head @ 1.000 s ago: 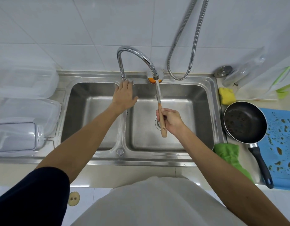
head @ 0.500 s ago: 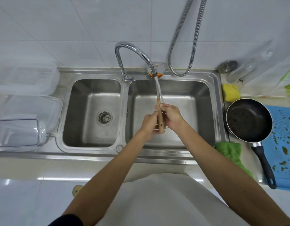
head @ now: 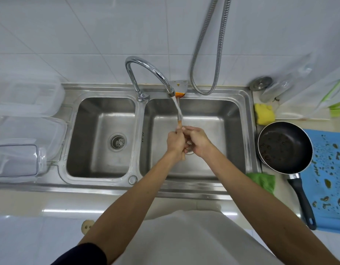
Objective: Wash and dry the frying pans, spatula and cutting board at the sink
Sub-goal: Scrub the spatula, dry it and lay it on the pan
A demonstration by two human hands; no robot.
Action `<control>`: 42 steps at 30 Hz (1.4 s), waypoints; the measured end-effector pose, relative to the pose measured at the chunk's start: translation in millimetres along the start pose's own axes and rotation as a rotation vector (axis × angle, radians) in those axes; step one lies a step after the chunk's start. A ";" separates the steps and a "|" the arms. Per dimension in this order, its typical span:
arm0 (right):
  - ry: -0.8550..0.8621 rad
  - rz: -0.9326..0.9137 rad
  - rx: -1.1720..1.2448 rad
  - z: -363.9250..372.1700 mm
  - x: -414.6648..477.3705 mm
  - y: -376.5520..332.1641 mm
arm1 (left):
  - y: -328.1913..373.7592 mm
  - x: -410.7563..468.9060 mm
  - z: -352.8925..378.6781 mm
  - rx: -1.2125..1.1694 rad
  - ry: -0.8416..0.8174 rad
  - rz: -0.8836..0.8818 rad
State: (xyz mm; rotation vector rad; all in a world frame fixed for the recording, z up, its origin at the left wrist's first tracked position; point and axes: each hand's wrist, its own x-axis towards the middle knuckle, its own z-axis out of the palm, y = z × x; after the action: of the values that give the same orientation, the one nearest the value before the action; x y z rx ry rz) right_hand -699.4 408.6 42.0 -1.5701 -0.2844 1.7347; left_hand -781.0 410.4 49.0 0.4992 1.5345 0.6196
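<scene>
Gripping the spatula (head: 181, 85) by its handle below the faucet (head: 152, 70) with left hand (head: 175, 142) and right hand (head: 198, 143) curled round it — light, stiff, likely slippery.

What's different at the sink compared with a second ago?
The left hand left the base of the chrome faucet, moved right and gripped the wooden handle of the metal spatula beside the right hand, which kept its grip. The black frying pan and blue cutting board stayed put.

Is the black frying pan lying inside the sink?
No, the frying pan sits on the counter, outside the sink and to the right of its rim.
</scene>
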 end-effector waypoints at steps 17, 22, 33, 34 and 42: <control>0.772 -0.123 -1.294 -256.6 94.7 -123.2 | -11.8 -7.5 -30.4 0.251 -0.078 0.108; 0.680 -0.025 -1.468 -263.8 106.1 -119.8 | -15.6 -9.5 -42.1 0.256 -0.079 0.100; 0.720 -0.491 -1.471 -245.4 93.4 -107.5 | -25.1 -18.3 -68.0 0.316 -0.123 0.024; 0.696 -0.553 -1.439 -236.0 87.9 -104.5 | -26.8 -19.2 -70.5 0.326 -0.123 0.018; 0.210 -0.765 -1.306 -95.0 28.4 -18.5 | -31.4 -32.0 -90.8 0.344 -0.143 -0.046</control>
State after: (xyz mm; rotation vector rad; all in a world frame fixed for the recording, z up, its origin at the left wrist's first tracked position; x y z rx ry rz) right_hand -603.2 409.6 11.5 -1.9919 -1.8866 0.6696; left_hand -867.8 358.3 53.5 0.7499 1.5171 0.2767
